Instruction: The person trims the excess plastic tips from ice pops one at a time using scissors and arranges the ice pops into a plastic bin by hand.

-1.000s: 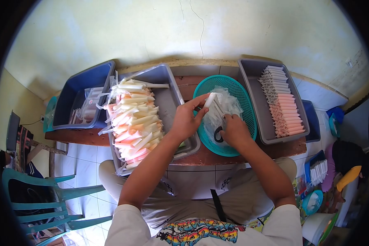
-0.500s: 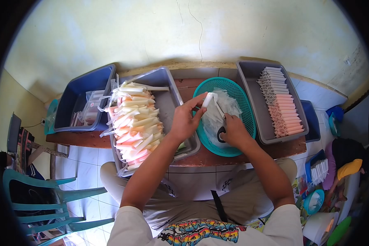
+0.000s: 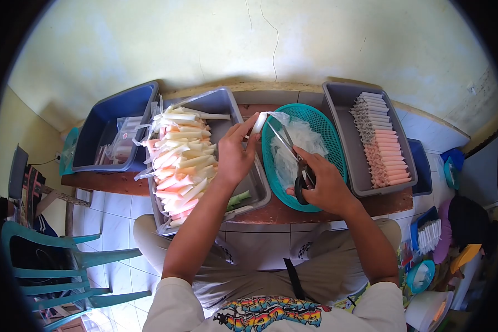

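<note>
Right hand [image 3: 325, 185] is gripping black-handled metal scissors [image 3: 296, 159], blades parting near the clear plastic tail [image 3: 279, 117] of a slim white tube [image 3: 259, 123]; can't tell if they're touching it. Left hand [image 3: 237, 154] is pinching that tube just beside the oval teal mesh basket [image 3: 329, 130] of clear plastic scraps [image 3: 297, 148]. Imo you want to be holding the tail taut, fingertips clear of the blades. Farther out, a cracked pale wall [image 3: 205, 39] is rising behind everything.

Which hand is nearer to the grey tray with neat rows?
Right. The right hand is over the green basket beside that tray; the left hand is left of the basket.
</note>
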Available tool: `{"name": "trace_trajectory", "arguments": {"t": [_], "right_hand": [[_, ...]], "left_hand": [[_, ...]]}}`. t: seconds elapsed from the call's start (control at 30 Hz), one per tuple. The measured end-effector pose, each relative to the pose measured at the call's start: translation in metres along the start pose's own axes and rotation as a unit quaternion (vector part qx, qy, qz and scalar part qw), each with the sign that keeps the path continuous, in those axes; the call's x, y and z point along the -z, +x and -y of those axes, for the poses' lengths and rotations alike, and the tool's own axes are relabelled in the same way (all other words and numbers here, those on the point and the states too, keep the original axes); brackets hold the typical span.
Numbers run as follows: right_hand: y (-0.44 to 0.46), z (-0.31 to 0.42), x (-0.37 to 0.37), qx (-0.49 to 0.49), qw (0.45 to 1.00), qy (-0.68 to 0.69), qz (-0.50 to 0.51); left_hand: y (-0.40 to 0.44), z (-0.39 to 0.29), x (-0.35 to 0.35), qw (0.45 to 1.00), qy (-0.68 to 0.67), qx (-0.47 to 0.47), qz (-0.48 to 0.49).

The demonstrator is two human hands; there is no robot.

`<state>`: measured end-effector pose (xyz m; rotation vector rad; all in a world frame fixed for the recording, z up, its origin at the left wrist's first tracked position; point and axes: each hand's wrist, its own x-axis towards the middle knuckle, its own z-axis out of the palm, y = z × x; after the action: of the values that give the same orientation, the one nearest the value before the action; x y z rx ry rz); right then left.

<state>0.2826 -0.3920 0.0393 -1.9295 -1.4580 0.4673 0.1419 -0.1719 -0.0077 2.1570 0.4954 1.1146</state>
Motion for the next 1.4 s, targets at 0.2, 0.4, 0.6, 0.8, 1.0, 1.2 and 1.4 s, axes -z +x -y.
{"name": "trace_trajectory", "arguments": {"t": [0.2,0.4,0.6,0.8,1.0,1.2,1.4], "right_hand": [[0.003,-0.007,-0.012,0.033,0.998,0.054,-0.023],[0.006,-0.008,-0.016,-0.015,0.99,0.142,-0.016],[0.005,-0.017,-0.021,-0.018,0.986,0.165,-0.025],[0.004,-0.015,-0.02,-0.059,0.983,0.176,-0.004],[0.004,-0.013,-0.019,-0.068,0.988,0.14,-0.004],[0.003,-0.013,-0.018,-0.08,0.987,0.136,0.002],[0.003,-0.022,-0.025,-0.056,0.99,0.13,-0.006]], "left_hand": [[-0.002,-0.005,0.0,0.998,0.03,-0.038,0.036],[-0.006,-0.008,-0.003,0.995,0.053,-0.071,0.054],[-0.007,-0.013,-0.003,0.992,0.058,-0.088,0.074],[-0.009,-0.012,-0.003,0.986,0.082,-0.112,0.087],[-0.011,-0.01,-0.006,0.985,0.09,-0.124,0.075],[-0.011,-0.012,-0.005,0.985,0.095,-0.118,0.088],[-0.012,-0.009,-0.007,0.982,0.111,-0.137,0.072]]}}
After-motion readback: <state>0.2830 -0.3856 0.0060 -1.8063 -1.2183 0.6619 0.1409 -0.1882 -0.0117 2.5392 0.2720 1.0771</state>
